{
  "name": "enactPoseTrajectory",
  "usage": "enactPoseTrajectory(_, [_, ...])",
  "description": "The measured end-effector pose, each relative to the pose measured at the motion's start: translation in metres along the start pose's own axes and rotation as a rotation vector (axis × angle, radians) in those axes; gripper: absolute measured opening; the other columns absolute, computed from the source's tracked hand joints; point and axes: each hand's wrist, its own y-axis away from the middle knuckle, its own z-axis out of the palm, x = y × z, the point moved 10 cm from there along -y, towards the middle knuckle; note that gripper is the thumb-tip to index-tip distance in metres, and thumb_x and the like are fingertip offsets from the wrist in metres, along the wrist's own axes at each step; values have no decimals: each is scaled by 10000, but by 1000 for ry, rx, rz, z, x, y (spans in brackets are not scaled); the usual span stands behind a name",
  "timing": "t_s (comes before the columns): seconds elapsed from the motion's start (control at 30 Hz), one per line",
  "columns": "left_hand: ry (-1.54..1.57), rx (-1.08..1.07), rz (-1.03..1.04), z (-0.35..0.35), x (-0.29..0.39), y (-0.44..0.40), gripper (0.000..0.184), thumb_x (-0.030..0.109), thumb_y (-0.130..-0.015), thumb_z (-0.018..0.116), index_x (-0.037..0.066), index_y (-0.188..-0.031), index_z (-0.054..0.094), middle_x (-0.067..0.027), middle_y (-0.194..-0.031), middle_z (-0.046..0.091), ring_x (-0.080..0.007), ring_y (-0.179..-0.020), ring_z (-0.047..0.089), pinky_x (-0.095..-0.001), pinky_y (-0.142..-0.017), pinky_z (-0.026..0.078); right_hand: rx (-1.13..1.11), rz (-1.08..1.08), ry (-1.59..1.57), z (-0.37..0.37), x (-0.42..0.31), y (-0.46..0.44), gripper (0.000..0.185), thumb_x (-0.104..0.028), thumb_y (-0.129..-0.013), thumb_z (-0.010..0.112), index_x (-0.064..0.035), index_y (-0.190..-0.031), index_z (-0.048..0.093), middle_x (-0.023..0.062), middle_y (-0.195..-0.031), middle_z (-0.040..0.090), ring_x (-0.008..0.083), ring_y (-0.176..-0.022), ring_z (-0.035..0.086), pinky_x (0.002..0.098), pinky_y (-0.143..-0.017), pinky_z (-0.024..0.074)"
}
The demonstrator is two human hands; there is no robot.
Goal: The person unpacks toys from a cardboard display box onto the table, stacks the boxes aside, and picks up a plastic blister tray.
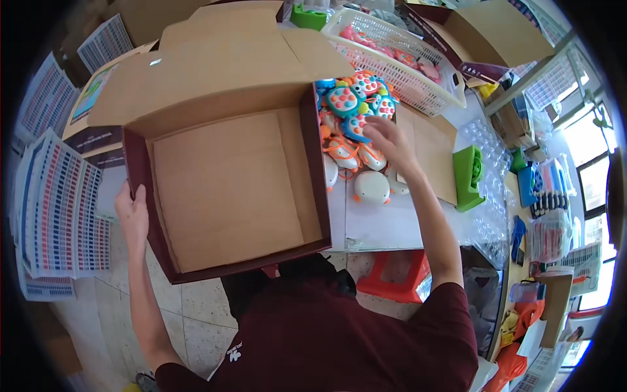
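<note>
A cardboard box (228, 189) with dark red outer walls stands tilted before me, its lid folded back and bare brown cardboard inside. My left hand (133, 210) grips its left wall, thumb over the rim. My right hand (390, 140) is over a heap of toys to the right of the box, its fingers stretched out and apart. The fingertips are at a blue toy (356, 128); whether they touch it I cannot tell. In the same heap is a blue turtle-like toy (343, 100) with red dots. White toys with orange feet (372, 187) lie nearer to me.
Behind the heap stands a white plastic basket (398, 65) with pink items. A green tape dispenser (468, 178) and bubble wrap (491, 219) lie to the right. A red stool (394, 276) is under the table. Stacked printed sheets (62, 209) stand at left.
</note>
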Motion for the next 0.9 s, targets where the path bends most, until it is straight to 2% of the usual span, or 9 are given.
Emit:
enactPoseTrajectory(0.2, [11, -5, 119, -16, 68, -19, 300, 25, -870, 468, -78, -1147, 519, -143, -1039, 622, -158, -923, 559, -270, -844, 408, -154, -8, -287, 31, -51, 6, 648, -471, -906, 459, -23, -1353, 322, 163, -1297, 442, 229, -1047, 543, 335, -842, 455])
enactPoseTrajectory(0.47, [-19, 149, 268, -35, 159, -10, 317, 39, -891, 470, -72, -1185, 506, -162, -1053, 611, -168, -919, 563, -275, -847, 418, 76, 94, -874, -16, -76, -90, 524, -472, -895, 476, -41, -1193, 489, 106, -1109, 577, 230, -982, 548, 374, -861, 425])
enactPoseTrajectory(0.5, [-6, 181, 288, -40, 168, -8, 316, 46, -893, 475, -67, -1185, 508, -162, -1050, 613, -169, -917, 565, -277, -844, 420, 93, 41, -1023, -20, -81, -97, 412, -358, -893, 519, -30, -1142, 501, 90, -1067, 584, 229, -976, 559, 377, -853, 442])
enactPoseTrajectory(0.53, [9, 212, 302, -43, 175, -7, 315, 53, -894, 479, -63, -1185, 510, -161, -1048, 615, -170, -915, 567, -278, -840, 422, 97, 45, -1014, -25, -82, -103, 412, -358, -893, 519, -30, -1142, 501, 90, -1067, 584, 229, -976, 559, 377, -853, 442])
enactPoseTrajectory(0.63, [-38, 249, 275, -48, 187, -21, 332, 78, -899, 484, -57, -1201, 503, -163, -1079, 609, -173, -928, 573, -281, -856, 418, 183, -177, -1035, -55, -107, -115, 288, -113, -842, 542, -21, -1111, 497, 88, -1052, 580, 219, -966, 566, 360, -849, 458])
enactPoseTrajectory(0.73, [-100, 229, 364, -32, 216, -53, 346, 79, -886, 475, -59, -1202, 503, -161, -1095, 606, -188, -948, 575, -286, -870, 413, 343, -399, -916, -98, -140, -126, 305, -199, -824, 598, -15, -1057, 526, 82, -992, 598, 211, -901, 585, 331, -792, 464])
enactPoseTrajectory(0.83, [-161, 117, 427, 16, 251, -110, 346, 73, -845, 465, -69, -1155, 519, -164, -1053, 618, -211, -927, 584, -307, -836, 423, 288, -360, -779, -138, -129, -192, 439, -246, -881, 541, 48, -1194, 450, 189, -1197, 501, 312, -1106, 481, 443, -926, 366])
enactPoseTrajectory(0.87, [59, -16, 415, 42, 253, -135, 350, 76, -811, 467, -68, -1124, 529, -169, -1024, 622, -226, -910, 587, -318, -816, 425, 297, -358, -777, -145, -134, -192, 439, -246, -881, 541, 48, -1194, 450, 189, -1197, 501, 312, -1106, 481, 443, -926, 366])
enactPoseTrajectory(0.9, [5, -53, 432, 65, 263, -157, 367, 67, -770, 480, -51, -1112, 545, -175, -986, 627, -234, -904, 589, -310, -811, 425, 458, -105, -407, -160, -129, -188, 464, -231, -884, 550, 41, -1240, 427, 169, -1211, 506, 273, -1106, 488, 395, -927, 380])
